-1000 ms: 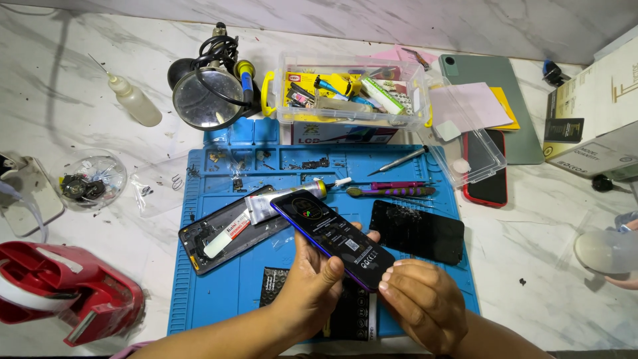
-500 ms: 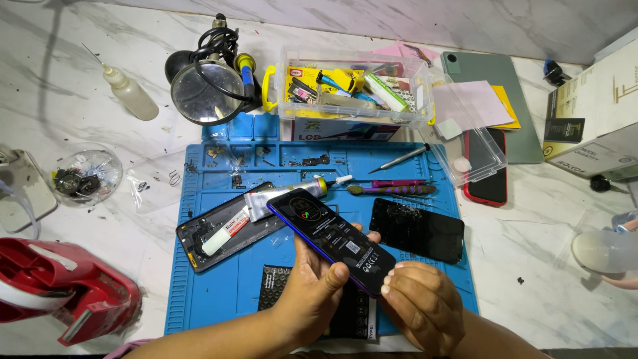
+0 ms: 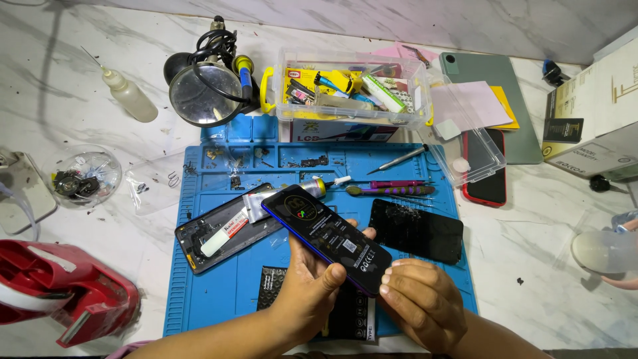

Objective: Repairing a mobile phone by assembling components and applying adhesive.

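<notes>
View from the head camera. I see the phone point(image 3: 325, 239), dark-faced with a purple rim, held slantwise above the middle of the blue mat point(image 3: 199, 279), near the desk's front edge.

The left hand point(image 3: 309, 292) carries it from below. Its fingers are clamped on the long sides and its thumb lies on the glass. The right hand point(image 3: 422, 302) has its fingers curled together, tips pressed to the phone's lower end.

Step in hand, as I judge it: the phone is being gripped and pressed at its lower corner, clear of the mat. A next move would call for even pressure along the rim and a steady left grip, so the phone does not twist.

Surroundings:
- Left of the phone on the mat, an opened phone shell point(image 3: 212, 236) with a glue tube point(image 3: 266, 209) lying across it.
- Right of the phone, a cracked black screen panel point(image 3: 415, 229).
- Behind these, a purple-handled tool point(image 3: 392, 189) and a screwdriver point(image 3: 399, 159).
- At the mat's rear edge, a clear parts box point(image 3: 345, 93) and a round magnifier point(image 3: 203, 93).
- At the desk's front left corner, a red tape dispenser point(image 3: 60, 299).

The shell and the cracked panel flank the hands closely, so there is little bare mat on which to set the phone down.
</notes>
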